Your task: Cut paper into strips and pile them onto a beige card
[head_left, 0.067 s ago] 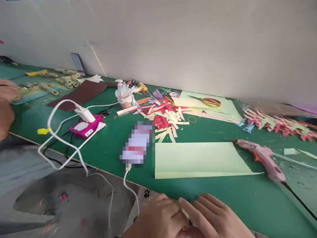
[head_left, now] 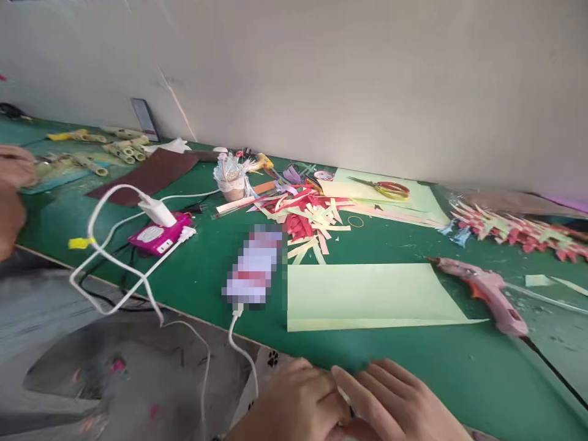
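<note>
At the bottom centre, near the table's front edge, my left hand (head_left: 303, 398) and my right hand (head_left: 390, 398) are pressed close together with curled fingers. A small pale sliver shows between them, but what they grip is mostly hidden. Just beyond the hands lies a pale green sheet of paper (head_left: 367, 294), its near edge folded into a narrow strip. On the right, a pink glue gun (head_left: 493, 294) rests with its nozzle by the sheet's far corner. To the left of the sheet is a phone (head_left: 255, 263), blurred out, with a white cable plugged in.
Paper strips (head_left: 307, 214) pile up behind the sheet, near scissors (head_left: 386, 187) on more paper. A magenta power strip (head_left: 160, 233) with looped white cables sits left. A red-and-green paper garland (head_left: 519, 229) lies right. Another person's hand (head_left: 16, 168) is at far left.
</note>
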Motion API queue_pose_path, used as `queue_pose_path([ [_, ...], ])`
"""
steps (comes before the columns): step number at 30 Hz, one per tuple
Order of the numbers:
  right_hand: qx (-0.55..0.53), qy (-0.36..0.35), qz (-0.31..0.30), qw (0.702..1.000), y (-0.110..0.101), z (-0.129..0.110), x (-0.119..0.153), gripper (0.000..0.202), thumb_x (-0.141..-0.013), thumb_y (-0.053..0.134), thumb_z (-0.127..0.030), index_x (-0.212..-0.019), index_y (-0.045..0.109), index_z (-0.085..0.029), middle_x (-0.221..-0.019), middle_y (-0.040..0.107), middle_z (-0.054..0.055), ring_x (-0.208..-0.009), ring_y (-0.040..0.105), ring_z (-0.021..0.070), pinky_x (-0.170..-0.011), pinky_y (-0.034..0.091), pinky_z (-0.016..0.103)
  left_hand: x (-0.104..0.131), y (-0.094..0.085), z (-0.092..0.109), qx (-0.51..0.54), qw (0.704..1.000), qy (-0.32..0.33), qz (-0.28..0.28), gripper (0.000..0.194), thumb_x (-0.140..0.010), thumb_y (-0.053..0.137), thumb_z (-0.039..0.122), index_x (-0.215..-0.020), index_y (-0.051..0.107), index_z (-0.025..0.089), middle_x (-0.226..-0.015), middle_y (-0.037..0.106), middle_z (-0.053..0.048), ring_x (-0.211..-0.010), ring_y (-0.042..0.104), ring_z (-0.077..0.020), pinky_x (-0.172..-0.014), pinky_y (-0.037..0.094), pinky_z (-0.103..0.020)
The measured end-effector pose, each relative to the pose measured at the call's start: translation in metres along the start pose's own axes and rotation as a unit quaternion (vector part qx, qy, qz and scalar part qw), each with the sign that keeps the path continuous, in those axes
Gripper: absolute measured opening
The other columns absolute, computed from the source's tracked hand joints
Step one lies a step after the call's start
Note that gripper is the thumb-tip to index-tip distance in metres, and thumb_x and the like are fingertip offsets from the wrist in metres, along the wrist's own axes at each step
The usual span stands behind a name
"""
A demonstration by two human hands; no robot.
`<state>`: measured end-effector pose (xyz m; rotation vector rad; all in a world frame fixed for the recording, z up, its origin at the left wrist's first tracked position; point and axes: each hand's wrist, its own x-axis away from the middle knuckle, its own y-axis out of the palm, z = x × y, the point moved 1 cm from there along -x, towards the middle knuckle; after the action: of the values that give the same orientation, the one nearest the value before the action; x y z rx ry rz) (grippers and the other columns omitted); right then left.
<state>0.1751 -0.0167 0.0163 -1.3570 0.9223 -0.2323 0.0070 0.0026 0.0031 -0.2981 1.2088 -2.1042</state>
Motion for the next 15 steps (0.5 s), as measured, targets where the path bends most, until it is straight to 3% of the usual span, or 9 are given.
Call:
queue_pose_path([
  [9,-0.03,0.025,-0.034,0.999,0.0,-0.003,-0.002,0.03,-0.09,0.046,-0.027,-0.115,0.049,-0.009,-0.065,0.061,0.001,-0.052,0.053,0.0108,-0.049,0.041,0.025,0.001,-0.011,-0.001,-0.057,0.997,0.06,0.006,0.024,-0.093,0.038,0.024,-0.077,0.055,0.021,-0.068,0.056,0.002,-0.062,0.049,-0.0097,-0.06,0.037,-0.022],
  [15,-0.036,0.028,-0.014,0.999,-0.003,-0.003,-0.005,0.028,-0.09,0.046,-0.026,-0.112,0.051,-0.01,-0.064,0.06,0.0,-0.052,0.052,0.0103,-0.049,0.041,0.024,0.001,-0.014,0.002,-0.053,0.997,0.061,-0.01,0.021,-0.093,0.038,0.024,-0.08,0.055,0.021,-0.072,0.059,0.002,-0.066,0.051,-0.0102,-0.064,0.037,-0.022],
])
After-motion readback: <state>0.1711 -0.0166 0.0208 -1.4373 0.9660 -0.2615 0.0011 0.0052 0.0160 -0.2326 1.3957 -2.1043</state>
